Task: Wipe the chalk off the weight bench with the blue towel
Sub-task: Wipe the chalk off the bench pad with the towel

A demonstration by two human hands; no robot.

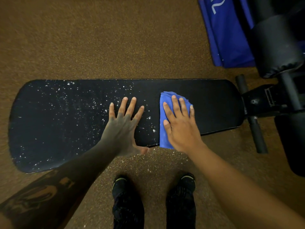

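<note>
While pressed flat under the spread fingers [175,104] of the right hand [179,128], blue towel [163,134] sits right of centre on the weight bench [214,104]. Chalk [66,100] lying leftward along the bench's long axis, past the left hand [123,124], open-palmed, holding nothing. Likely next: sweep left.

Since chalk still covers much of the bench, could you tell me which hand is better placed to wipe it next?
The right hand. It already presses the blue towel flat on the bench, right beside the chalk specks. The left hand lies bare on the chalk.
</note>
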